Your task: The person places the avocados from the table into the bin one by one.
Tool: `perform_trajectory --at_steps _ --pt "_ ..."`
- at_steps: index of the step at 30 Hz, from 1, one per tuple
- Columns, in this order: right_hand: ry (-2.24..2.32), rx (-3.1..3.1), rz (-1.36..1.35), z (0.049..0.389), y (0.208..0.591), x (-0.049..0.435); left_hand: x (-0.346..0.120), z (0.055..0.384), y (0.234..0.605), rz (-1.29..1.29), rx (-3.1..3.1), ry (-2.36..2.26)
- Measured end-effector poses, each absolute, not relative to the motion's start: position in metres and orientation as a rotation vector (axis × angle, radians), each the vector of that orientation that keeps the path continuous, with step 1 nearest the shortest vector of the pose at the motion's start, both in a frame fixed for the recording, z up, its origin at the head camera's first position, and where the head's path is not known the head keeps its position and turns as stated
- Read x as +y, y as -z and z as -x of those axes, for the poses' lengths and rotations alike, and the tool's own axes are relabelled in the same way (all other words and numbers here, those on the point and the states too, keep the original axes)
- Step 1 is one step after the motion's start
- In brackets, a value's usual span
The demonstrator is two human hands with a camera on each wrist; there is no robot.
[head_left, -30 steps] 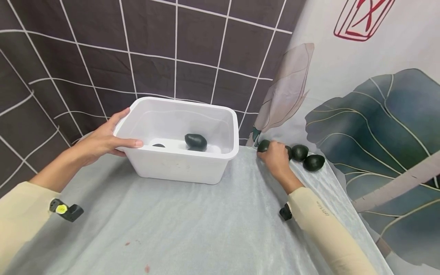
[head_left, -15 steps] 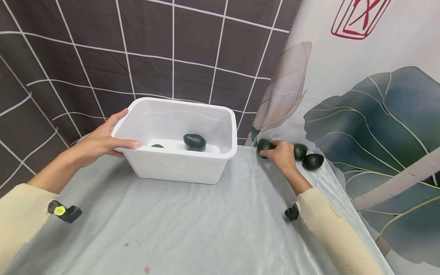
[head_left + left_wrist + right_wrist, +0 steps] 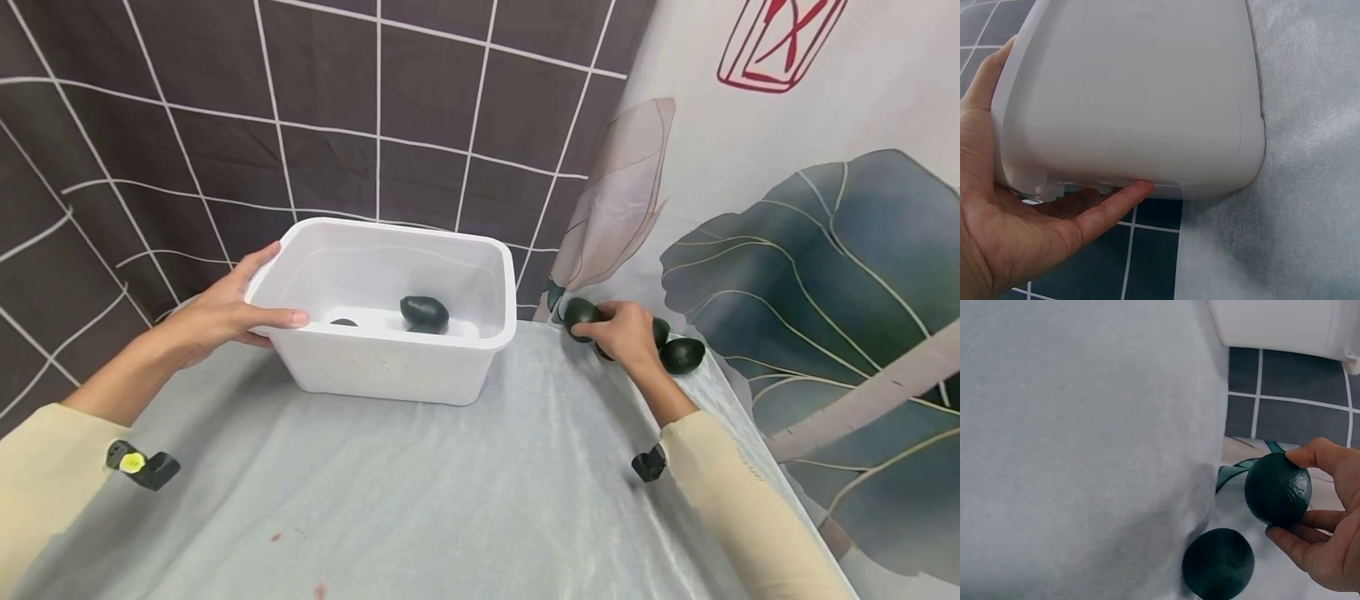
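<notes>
My left hand [image 3: 213, 315] grips the left end of a white plastic tub [image 3: 390, 367], thumb over the front rim and fingers beneath and behind it. Inside the tub lies a dark green avocado [image 3: 424, 312]; a sliver of another dark thing [image 3: 343, 322] shows above the front rim. At the far right of the table, my right hand [image 3: 628, 333] pinches a dark avocado [image 3: 1277, 489] between thumb and fingertips. Close beside it in the right wrist view is another avocado [image 3: 1218, 564]. Two more, a front avocado [image 3: 682, 357] and a partly hidden avocado [image 3: 661, 332], lie right of the hand.
A pale grey cloth [image 3: 420, 500] covers the table. Behind the tub hangs a dark curtain [image 3: 322, 158] with white grid lines; a white curtain with a leaf print [image 3: 817, 267] hangs along the right edge.
My right hand has taken hold of the leftmost avocado and shifted slightly right, covering more of the avocados behind it. The left hand and the tub have stayed in place.
</notes>
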State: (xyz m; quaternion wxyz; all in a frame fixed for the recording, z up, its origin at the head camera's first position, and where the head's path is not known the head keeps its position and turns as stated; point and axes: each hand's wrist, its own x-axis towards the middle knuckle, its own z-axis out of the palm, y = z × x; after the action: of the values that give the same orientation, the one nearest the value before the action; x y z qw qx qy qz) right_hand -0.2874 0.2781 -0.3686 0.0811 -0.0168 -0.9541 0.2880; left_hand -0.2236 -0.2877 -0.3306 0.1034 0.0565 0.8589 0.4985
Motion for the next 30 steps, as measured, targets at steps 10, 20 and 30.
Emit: perform_trajectory --at_steps 10,20,30 --pt "-0.874 -2.844 0.084 0.288 0.352 0.281 -0.287 0.224 0.331 -0.168 2.535 -1.475" --pt "-0.915 -2.824 0.033 0.289 0.336 0.282 -0.287 0.224 0.331 -0.162 2.539 -1.471" --pt "-0.902 -2.808 0.062 0.283 0.320 0.280 -0.288 0.225 0.331 -0.158 2.533 -1.482"
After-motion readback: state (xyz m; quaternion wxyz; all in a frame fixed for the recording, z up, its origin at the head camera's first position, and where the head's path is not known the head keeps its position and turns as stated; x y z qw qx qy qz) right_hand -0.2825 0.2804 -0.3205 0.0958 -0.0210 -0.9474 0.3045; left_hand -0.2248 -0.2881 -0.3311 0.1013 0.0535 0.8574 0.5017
